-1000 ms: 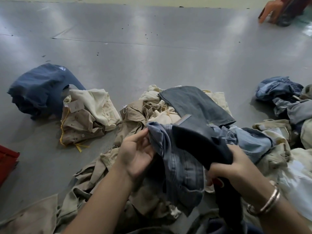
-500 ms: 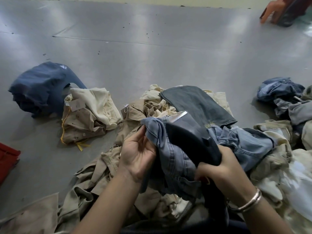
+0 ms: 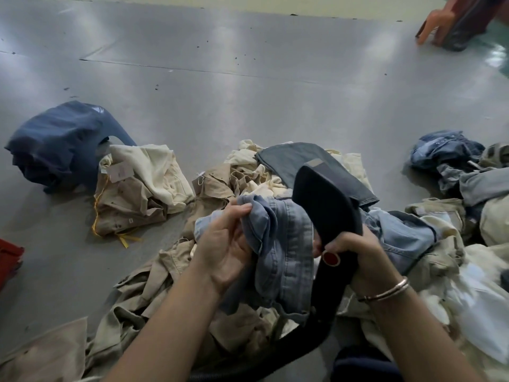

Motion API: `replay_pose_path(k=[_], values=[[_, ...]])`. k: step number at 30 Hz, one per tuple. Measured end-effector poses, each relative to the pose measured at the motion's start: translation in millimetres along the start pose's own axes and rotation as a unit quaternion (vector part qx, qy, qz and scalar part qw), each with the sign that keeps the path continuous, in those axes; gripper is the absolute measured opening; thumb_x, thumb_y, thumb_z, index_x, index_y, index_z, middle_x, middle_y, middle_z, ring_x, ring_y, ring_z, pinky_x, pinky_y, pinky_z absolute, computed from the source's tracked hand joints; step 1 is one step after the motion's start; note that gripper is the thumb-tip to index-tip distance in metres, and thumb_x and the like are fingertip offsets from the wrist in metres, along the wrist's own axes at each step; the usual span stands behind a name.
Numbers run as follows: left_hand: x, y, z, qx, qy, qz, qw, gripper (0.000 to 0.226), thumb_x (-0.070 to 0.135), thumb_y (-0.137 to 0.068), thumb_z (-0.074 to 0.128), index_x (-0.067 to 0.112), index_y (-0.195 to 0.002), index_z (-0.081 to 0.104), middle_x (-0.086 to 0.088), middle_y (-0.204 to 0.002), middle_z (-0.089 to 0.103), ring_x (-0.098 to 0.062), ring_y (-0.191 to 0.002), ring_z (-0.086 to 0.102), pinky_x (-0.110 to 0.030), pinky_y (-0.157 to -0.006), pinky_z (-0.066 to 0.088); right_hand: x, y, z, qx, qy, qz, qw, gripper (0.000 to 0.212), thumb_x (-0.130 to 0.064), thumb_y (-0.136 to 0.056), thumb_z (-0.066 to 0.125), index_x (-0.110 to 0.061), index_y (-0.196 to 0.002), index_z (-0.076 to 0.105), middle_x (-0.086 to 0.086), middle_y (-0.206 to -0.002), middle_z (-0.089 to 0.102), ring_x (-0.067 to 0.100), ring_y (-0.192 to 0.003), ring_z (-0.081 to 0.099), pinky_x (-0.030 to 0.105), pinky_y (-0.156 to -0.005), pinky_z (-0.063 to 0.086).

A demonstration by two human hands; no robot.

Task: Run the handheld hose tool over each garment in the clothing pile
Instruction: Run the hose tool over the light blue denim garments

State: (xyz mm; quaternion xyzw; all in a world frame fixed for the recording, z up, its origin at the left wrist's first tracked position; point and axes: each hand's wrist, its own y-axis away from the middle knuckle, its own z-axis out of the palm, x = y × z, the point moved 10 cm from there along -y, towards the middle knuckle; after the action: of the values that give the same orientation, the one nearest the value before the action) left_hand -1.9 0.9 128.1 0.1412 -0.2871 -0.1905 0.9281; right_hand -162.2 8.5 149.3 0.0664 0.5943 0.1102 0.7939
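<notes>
Denim garment (image 3: 278, 244) bunched tighter in left hand (image 3: 223, 244); right hand (image 3: 349, 249) gripping seemingly higher-tilted hose tool (image 3: 327, 205).

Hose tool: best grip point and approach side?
Grip the hose tool at its narrow neck by the red button, where the right hand wraps it, coming from below on the hose side. The head flares wide above; the left hand holds the denim.
</notes>
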Motion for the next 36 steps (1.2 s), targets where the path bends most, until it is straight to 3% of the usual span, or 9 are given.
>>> replay_pose_path(k=[3, 6, 7, 10, 16, 21, 29, 32, 36], values=[[34.2, 0.7, -6.5, 0.073, -0.357, 0.148, 0.919, 0.026, -0.006, -0.076, 0.062, 0.018, -0.066, 0.056, 0.002, -0.063, 0.056, -0.013, -0.057, 0.055, -0.019, -0.051, 0.048, 1.4, -5.1, 9.6, -0.01, -0.011, 0.009, 1.0, 0.012, 0.0, -0.05, 0.053, 0.004, -0.062, 0.053, 0.015, -0.056, 0.051, 0.02, -0.047, 0.05, 0.022, -0.045, 0.042], [68.5, 21.3, 13.2, 0.176, -0.725, 0.341, 0.572, 0.017, -0.001, -0.077, 0.062, 0.014, -0.071, 0.057, 0.002, -0.076, 0.051, -0.02, -0.068, 0.051, -0.029, -0.062, 0.044, 0.3, -6.7, 4.7, 0.021, -0.027, 0.006, 0.999, 0.013, -0.003, -0.051, 0.053, 0.004, -0.061, 0.054, 0.014, -0.053, 0.051, 0.018, -0.045, 0.05, 0.021, -0.043, 0.042], [69.3, 23.4, 13.5, 0.194, -0.743, 0.343, 0.541, 0.013, 0.002, -0.078, 0.062, 0.015, -0.077, 0.058, 0.0, -0.084, 0.051, -0.022, -0.074, 0.053, -0.033, -0.066, 0.044, -1.5, -6.7, 3.6, 0.033, -0.031, 0.0, 0.999, 0.01, -0.004, -0.051, 0.054, 0.004, -0.057, 0.055, 0.014, -0.051, 0.052, 0.018, -0.045, 0.05, 0.021, -0.043, 0.043], [57.2, 19.7, -0.7, 0.203, -0.724, 0.285, 0.595, 0.02, 0.018, -0.081, 0.063, 0.024, -0.087, 0.045, 0.005, -0.09, 0.049, -0.016, -0.079, 0.051, -0.033, -0.069, 0.04, -8.6, -6.9, -4.4, 0.088, -0.072, -0.025, 0.993, 0.007, -0.005, -0.053, 0.052, -0.001, -0.05, 0.057, 0.012, -0.049, 0.052, 0.016, -0.045, 0.051, 0.02, -0.044, 0.045], [-45.3, -1.0, -26.5, 0.011, -0.832, 0.041, 0.553, 0.029, 0.026, -0.086, 0.054, 0.016, -0.113, 0.048, -0.009, -0.114, 0.064, -0.029, -0.105, 0.06, -0.034, -0.077, 0.047, -14.3, -6.6, -3.3, 0.112, -0.206, -0.037, 0.971, 0.016, 0.002, -0.069, 0.042, -0.002, -0.079, 0.054, 0.009, -0.056, 0.049, 0.015, -0.047, 0.05, 0.027, -0.062, 0.043], [-39.6, -12.9, -0.6, -0.028, -0.722, 0.161, 0.672, 0.06, 0.037, -0.079, 0.053, 0.011, -0.132, 0.048, -0.011, -0.132, 0.053, -0.023, -0.123, 0.049, -0.03, -0.101, 0.041, -24.3, 9.3, 29.2, 0.034, -0.107, -0.06, 0.992, 0.008, -0.004, -0.053, 0.05, 0.001, -0.057, 0.055, 0.013, -0.054, 0.05, 0.018, -0.05, 0.048, 0.02, -0.048, 0.044], [-27.7, -4.2, 2.3, 0.056, -0.672, 0.243, 0.697, 0.066, 0.06, -0.068, 0.045, 0.01, -0.106, 0.066, -0.006, -0.108, 0.062, -0.013, -0.096, 0.057, -0.02, -0.078, 0.042, -34.4, 15.8, 41.9, -0.008, -0.052, -0.108, 0.993, 0.01, -0.003, -0.052, 0.051, -0.007, -0.049, 0.059, 0.013, -0.054, 0.052, 0.021, -0.053, 0.046, 0.027, -0.051, 0.039], [-34.0, -7.5, -6.2, 0.06, -0.586, 0.193, 0.785, 0.023, 0.038, -0.076, 0.057, 0.019, -0.07, 0.067, 0.003, -0.074, 0.064, -0.005, -0.066, 0.056, -0.019, -0.061, 0.041, -37.1, 13.5, 33.5, -0.012, -0.068, -0.109, 0.992, 0.009, -0.004, -0.054, 0.051, -0.008, -0.051, 0.059, 0.011, -0.054, 0.053, 0.019, -0.051, 0.049, 0.025, -0.05, 0.043], [-35.6, -17.7, -45.3, 0.13, -0.299, 0.035, 0.945, 0.028, 0.021, -0.096, 0.045, 0.014, -0.087, 0.071, -0.004, -0.083, 0.075, -0.016, -0.077, 0.069, -0.026, -0.061, 0.054, -26.3, 2.5, -2.0, 0.036, -0.064, -0.06, 0.995, 0.009, -0.003, -0.05, 0.053, -0.006, -0.051, 0.061, 0.012, -0.056, 0.054, 0.021, -0.054, 0.055, 0.03, -0.06, 0.046]])
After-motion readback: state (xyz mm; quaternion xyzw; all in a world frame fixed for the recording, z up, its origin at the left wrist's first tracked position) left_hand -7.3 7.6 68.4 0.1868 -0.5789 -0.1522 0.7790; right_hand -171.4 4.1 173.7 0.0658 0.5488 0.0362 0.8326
